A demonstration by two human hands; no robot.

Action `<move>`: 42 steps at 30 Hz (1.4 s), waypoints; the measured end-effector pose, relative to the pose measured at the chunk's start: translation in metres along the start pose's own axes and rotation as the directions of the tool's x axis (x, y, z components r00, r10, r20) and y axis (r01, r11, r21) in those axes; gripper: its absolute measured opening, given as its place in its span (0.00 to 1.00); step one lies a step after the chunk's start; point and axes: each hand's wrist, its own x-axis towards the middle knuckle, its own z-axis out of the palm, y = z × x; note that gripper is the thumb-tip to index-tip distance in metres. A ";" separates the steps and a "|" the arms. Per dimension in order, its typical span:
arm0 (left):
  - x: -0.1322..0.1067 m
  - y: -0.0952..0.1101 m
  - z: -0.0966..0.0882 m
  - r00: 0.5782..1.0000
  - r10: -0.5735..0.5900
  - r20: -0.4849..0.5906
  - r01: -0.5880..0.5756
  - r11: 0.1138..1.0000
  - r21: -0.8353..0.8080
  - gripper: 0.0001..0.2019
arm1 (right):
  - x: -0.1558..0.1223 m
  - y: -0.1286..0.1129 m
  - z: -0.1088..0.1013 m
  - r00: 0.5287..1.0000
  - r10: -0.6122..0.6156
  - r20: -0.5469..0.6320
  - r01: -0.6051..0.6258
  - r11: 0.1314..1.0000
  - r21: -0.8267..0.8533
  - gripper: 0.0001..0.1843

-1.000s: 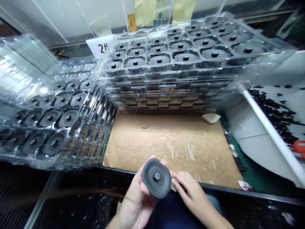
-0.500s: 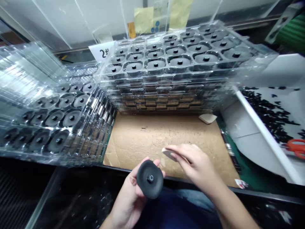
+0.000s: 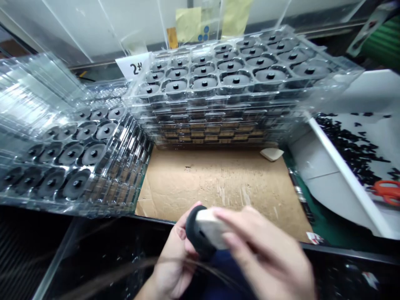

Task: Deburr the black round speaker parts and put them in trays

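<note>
My left hand (image 3: 173, 256) is closed round the rim of a black disc (image 3: 193, 233), dished, with a stud at its centre. A pale wedge-shaped sponge (image 3: 212, 227) is pinched in my right hand (image 3: 265, 250), which is smeared by motion. The sponge lies against the disc's face and hides its right part and most of the stud. Both hands are at the front edge of a cardboard sheet (image 3: 193, 183). A second pale wedge sponge (image 3: 271, 154) lies at the cardboard's far right corner.
Stacked clear plastic trays (image 3: 212, 98) of similar discs stand behind the cardboard, and another tray stack (image 3: 118, 166) stands on the left. To the right, a white bin (image 3: 353, 175) holds small black parts (image 3: 350, 146) and orange-handled scissors (image 3: 387, 191). A card marked 2# (image 3: 133, 66) leans at the back.
My right hand has moved left and down, bringing the sponge from above the cardboard onto the disc. My left hand has turned the disc to face more to the right.
</note>
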 end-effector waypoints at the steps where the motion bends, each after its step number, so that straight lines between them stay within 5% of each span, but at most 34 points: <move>1: 0.002 0.000 -0.001 1.000 0.009 -0.012 -0.008 1.000 0.012 0.33 | 0.005 -0.006 0.002 0.996 -0.073 0.043 0.072 0.997 0.021 0.14; 3: 0.004 0.000 -0.003 0.999 0.028 -0.030 -0.028 0.999 0.031 0.28 | 0.008 -0.004 0.005 0.980 -0.079 0.181 0.071 0.996 0.051 0.13; 6: 0.006 0.002 -0.001 0.998 0.056 -0.029 -0.056 0.998 0.001 0.25 | -0.007 0.024 -0.001 0.938 0.182 0.295 -0.188 0.982 -0.007 0.12; 10: 0.009 0.003 0.003 0.997 0.065 0.050 -0.060 0.994 -0.092 0.26 | -0.044 0.062 -0.014 0.823 0.555 0.121 -0.548 0.832 -0.086 0.14; 12: 0.010 0.002 0.005 0.996 0.056 0.071 -0.049 0.994 -0.103 0.27 | -0.057 0.071 -0.017 0.757 0.648 0.080 -0.643 0.761 -0.083 0.16; 17: 0.009 0.000 0.008 0.994 0.031 0.108 -0.020 0.994 -0.107 0.25 | -0.048 0.081 -0.007 0.818 0.576 0.005 -0.571 0.813 -0.114 0.18; 25: 0.002 -0.003 0.008 0.966 0.020 0.257 0.028 0.983 -0.182 0.25 | -0.021 0.120 0.045 0.898 0.441 -0.012 -0.438 0.889 -0.133 0.18; 32: 0.003 0.000 0.012 0.946 -0.025 0.322 0.070 0.989 -0.130 0.22 | -0.052 0.094 0.010 0.900 0.435 0.020 -0.432 0.898 -0.082 0.14; 35: 0.002 -0.004 0.011 0.937 0.066 0.343 -0.061 0.998 -0.024 0.26 | -0.070 0.088 0.007 0.882 0.471 0.021 -0.469 0.880 -0.078 0.14; 38: 0.002 -0.013 0.005 0.854 0.372 0.364 -0.470 0.852 0.232 0.35 | -0.086 0.091 0.011 0.855 0.518 0.003 -0.516 0.852 -0.086 0.16; 40: 0.002 -0.019 0.001 0.726 0.554 0.409 -0.688 0.601 0.408 0.41 | -0.093 0.094 0.009 0.840 0.542 -0.010 -0.540 0.836 -0.100 0.18; 42: 0.001 -0.023 -0.001 0.614 0.636 0.469 -0.777 0.378 0.504 0.47 | -0.098 0.096 0.001 0.827 0.561 -0.027 -0.560 0.820 -0.118 0.18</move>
